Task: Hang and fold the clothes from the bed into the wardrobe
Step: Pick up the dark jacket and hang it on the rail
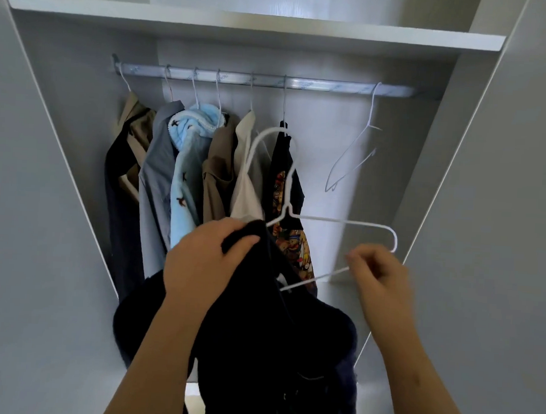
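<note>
Where the open wardrobe (60, 195) fills the frame, a dark garment (258, 348) hangs bunched at lower centre. Row of six hung clothes (185, 170) sits centre left on the rail (319, 84) across the upper middle. White wire hanger (343, 223) at centre, hook up, left arm hidden inside the garment. Left hand (205, 260): fingers curled, gripping the garment's top edge. Right hand (378, 275), blurred: fingertips pinching the hanger's lower wire. Empty hanger (353, 154) on the rail, upper right, apart from the row.
</note>
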A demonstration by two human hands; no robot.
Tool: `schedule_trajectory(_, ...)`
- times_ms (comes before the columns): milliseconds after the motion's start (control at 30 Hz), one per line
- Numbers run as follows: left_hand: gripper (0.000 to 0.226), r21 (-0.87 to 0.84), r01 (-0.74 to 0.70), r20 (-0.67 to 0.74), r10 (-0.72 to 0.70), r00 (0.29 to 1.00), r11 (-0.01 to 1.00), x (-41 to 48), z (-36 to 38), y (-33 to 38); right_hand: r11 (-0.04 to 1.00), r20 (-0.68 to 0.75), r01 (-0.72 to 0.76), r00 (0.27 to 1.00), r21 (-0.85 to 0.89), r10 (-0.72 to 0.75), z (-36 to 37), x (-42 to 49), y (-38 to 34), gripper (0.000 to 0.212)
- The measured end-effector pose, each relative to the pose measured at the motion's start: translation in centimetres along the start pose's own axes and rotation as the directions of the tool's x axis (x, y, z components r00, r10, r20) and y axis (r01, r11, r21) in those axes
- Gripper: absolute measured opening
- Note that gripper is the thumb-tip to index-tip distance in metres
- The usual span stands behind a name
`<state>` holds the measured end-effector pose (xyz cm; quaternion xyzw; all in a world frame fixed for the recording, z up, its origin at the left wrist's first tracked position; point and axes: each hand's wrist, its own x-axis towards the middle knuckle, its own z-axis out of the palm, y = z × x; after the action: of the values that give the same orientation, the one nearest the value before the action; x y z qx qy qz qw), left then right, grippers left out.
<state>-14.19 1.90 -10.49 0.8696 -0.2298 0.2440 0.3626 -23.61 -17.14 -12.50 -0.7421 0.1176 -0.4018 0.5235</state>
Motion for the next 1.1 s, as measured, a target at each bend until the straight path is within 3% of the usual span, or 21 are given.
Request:
schedule_trajectory(67,0.027,0.001,0.025,-0.055,-0.025,0.998,1.000,0.3,-0.6,0.0,0.987,0.035,-0.148,0.988,-0.068,0.151,0.5,-0.7,2.0,0.033)
schedule_trajectory(167,0.029,-0.018,0.027,-0.106,-0.028,0.994,0.999,0.4,-1.4,0.2,0.905,0.145,-0.295,0.925,-0.306,0.351,1.5,-1.6,5.4,0.025)
schedule_trajectory(233,0.031,-0.052,0.016,-0.101,-0.021,0.995,0.999,0.2,-1.9,0.4,0.820,0.243,-0.310,0.851,-0.481,0.465,2.3,-2.0,7.2,0.018)
schedule_trajectory(367,0.023,-0.093,-0.016,-0.097,0.007,0.995,0.996,0.1,-2.9,0.3,0.752,0.392,-0.292,0.710,-0.591,0.584,4.4,-2.6,8.2,0.032)
schedule_trajectory(467,0.025,-0.082,-0.017,-0.104,0.008,0.995,0.997,0.2,-3.8,-0.5,0.772,0.446,-0.404,0.644,-0.491,0.621,6.2,-2.6,7.7,0.037)
schedule_trajectory(533,0.028,-0.088,-0.005,-0.106,-0.005,0.994,0.996,0.3,-4.6,-1.1,0.796,0.460,-0.483,0.649,-0.366,0.606,7.2,-2.4,7.2,0.034)
schedule_trajectory(633,0.022,-0.105,-0.003,-0.132,-0.011,0.991,0.995,0.4,-5.8,-1.7,0.824,0.470,-0.498,0.679,-0.270,0.564,8.9,-1.9,6.4,0.031)
schedule_trajectory(767,0.017,-0.094,-0.028,-0.172,0.011,0.985,0.995,0.5,-7.1,-2.3,0.847,0.564,-0.483,0.646,-0.220,0.515,10.9,-1.5,5.9,0.023)
schedule_trajectory(967,0.019,-0.115,-0.068,-0.183,0.046,0.982,0.991,0.2,-8.5,-2.3,0.816,0.682,-0.549,0.528,-0.180,0.506,13.6,-0.9,5.6,0.044)
schedule_trajectory(1100,0.021,-0.124,-0.094,-0.194,0.069,0.979,0.988,-0.1,-9.1,-2.4,0.723,0.702,-0.685,0.470,-0.092,0.535,14.6,-1.8,5.7,0.038)
